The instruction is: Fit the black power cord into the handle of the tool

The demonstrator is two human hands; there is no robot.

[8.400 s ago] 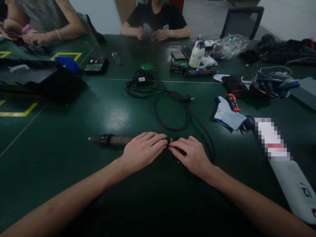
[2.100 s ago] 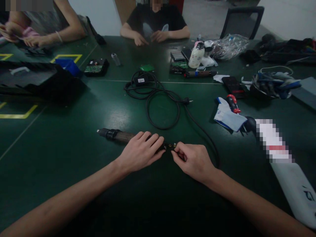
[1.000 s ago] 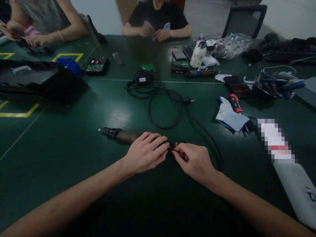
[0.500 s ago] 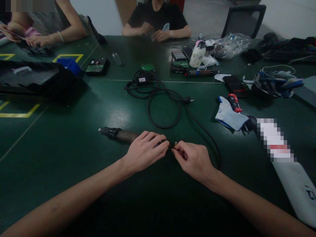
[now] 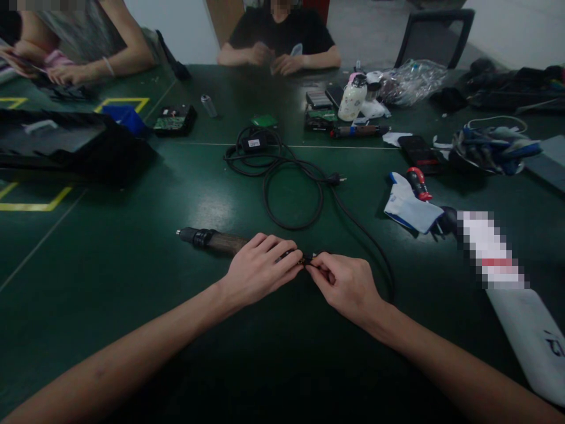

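Note:
An electric screwdriver (image 5: pixel 223 242) lies on the green table, its bit end pointing left. My left hand (image 5: pixel 263 265) is wrapped over the rear part of its body and hides it. At the tool's right end my right hand (image 5: pixel 346 285) pinches the end of a black cable (image 5: pixel 383 256), with the fingertips of both hands close together. The fingers mostly cover the small connector, so I cannot tell whether it is seated. From there the cable curves up to a coil (image 5: pixel 293 227) with a power adapter (image 5: pixel 255 142) and a plug (image 5: pixel 336 179).
A white-and-blue glove (image 5: pixel 410 206) and a red-black screwdriver (image 5: pixel 419 184) lie at right, near a long white object (image 5: pixel 525 335). A black tray (image 5: pixel 57 147) stands at left. Across the table are circuit boards (image 5: pixel 172 119), a bottle (image 5: pixel 353 99) and two other people.
The fingertips of my two hands have come very slightly closer at the tool's end. Otherwise the hands, tool and cable look the same.

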